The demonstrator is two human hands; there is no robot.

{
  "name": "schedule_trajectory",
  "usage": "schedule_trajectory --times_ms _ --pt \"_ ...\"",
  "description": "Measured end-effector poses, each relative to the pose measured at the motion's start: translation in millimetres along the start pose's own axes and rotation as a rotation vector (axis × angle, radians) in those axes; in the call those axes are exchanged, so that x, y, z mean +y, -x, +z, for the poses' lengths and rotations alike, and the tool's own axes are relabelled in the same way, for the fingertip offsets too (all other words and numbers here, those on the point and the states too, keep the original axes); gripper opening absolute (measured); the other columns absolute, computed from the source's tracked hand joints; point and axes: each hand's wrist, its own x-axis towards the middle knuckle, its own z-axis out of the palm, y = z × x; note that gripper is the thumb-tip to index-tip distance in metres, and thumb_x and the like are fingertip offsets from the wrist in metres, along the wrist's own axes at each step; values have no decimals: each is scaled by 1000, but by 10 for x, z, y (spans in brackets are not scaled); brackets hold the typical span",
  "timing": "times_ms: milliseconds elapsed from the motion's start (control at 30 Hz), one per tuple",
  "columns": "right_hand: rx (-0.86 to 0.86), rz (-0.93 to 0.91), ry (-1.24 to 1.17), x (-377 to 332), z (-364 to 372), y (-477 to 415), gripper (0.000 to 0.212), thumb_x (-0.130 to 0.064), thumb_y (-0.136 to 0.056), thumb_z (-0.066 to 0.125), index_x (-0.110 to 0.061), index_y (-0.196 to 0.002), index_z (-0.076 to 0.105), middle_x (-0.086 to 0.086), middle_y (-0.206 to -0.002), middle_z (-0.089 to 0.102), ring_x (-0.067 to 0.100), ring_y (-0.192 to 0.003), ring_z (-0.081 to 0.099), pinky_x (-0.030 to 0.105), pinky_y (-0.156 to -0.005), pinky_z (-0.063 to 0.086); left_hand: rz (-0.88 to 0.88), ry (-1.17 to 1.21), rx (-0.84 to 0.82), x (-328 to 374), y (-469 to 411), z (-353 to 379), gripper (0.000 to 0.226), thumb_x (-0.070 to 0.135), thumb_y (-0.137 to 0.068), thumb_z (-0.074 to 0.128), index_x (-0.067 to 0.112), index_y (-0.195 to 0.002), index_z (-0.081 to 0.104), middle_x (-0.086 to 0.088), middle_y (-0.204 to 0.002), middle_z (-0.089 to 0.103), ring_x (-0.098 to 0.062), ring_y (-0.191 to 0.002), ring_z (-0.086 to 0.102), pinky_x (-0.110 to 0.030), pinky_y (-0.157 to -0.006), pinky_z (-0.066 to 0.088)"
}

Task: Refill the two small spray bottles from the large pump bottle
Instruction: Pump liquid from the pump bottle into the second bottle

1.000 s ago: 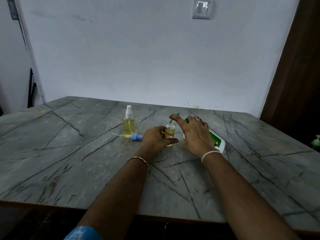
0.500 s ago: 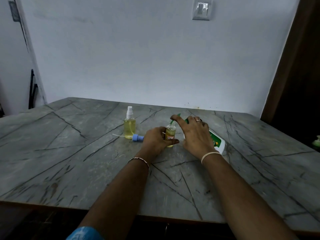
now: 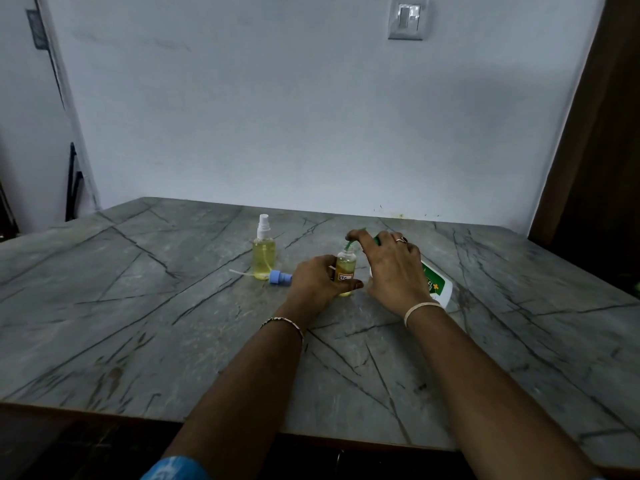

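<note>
A small open spray bottle [image 3: 345,271] with yellow liquid and an orange label stands on the grey marble table [image 3: 138,306]. My left hand [image 3: 317,280] grips it from the left. My right hand [image 3: 391,268] rests on top of the large white pump bottle [image 3: 438,289] with a green label, its index finger on the green pump nozzle [image 3: 349,241], which points into the small bottle's mouth. A second small spray bottle [image 3: 264,252], white cap on and filled yellow, stands to the left. A blue spray cap [image 3: 278,277] with its dip tube lies beside it.
The table ends at a white wall behind, with a switch plate [image 3: 408,18] high up. A dark wooden door frame [image 3: 595,133] rises at the right. The table's front edge runs below my forearms.
Both hands and the bottles stay in the same place; the view has only shifted slightly.
</note>
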Motion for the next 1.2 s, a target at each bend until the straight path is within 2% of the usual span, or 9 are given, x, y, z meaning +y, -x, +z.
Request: schedule_trajectory --times_ms 100,267,367,700,800,1000,1200 --pt "-8 -2 -9 7 -2 -2 79 -14 -78 71 -38 -139 28 8 -121 54 29 -120 48 45 -98 41 -7 4 -1 -8 -8 1 55 46 -69 78 17 -114 64 -2 -104 71 -14 -93 65 -23 -81 46" --pt "-20 -23 -9 49 -25 38 83 -11 -82 65 -41 -145 20 9 -119 53 29 -119 47 45 -97 40 -11 -2 6 -22 -11 6 52 48 -67 79 19 -108 66 -1 -99 72 -15 -92 65 -23 -80 47" --pt "-34 -28 -6 58 -44 49 84 -11 -82 65 -41 -146 18 9 -120 52 29 -120 46 45 -98 39 -5 -8 -1 -25 -9 9 55 49 -68 79 18 -111 65 -1 -100 72 -13 -91 65 -22 -78 46" --pt "-9 -5 -17 -5 -13 10 75 -15 -78 71 -36 -138 30 8 -120 54 29 -119 48 46 -97 41 -4 -19 13 -23 -15 9 53 47 -69 78 18 -112 65 -1 -101 71 -13 -90 64 -19 -75 43" --pt "3 -13 -12 6 -10 13 76 -15 -79 70 -37 -139 29 8 -120 54 29 -119 48 46 -97 40 -3 -24 19 -36 -29 12 51 48 -68 79 20 -108 66 0 -99 71 -9 -82 60 -19 -72 42" --pt "-13 -35 -5 50 -41 53 81 -13 -81 66 -40 -144 22 9 -119 53 29 -118 47 45 -97 40 6 -17 -13 -39 -36 7 59 48 -68 79 18 -115 63 -1 -106 70 -13 -94 64 -24 -83 48" --pt "-17 -17 -18 -5 -39 19 76 -12 -78 68 -37 -137 28 8 -119 54 29 -117 49 46 -96 41 7 -19 -4 -46 -42 3 58 48 -67 79 18 -114 64 -1 -104 71 -14 -94 64 -26 -84 49"
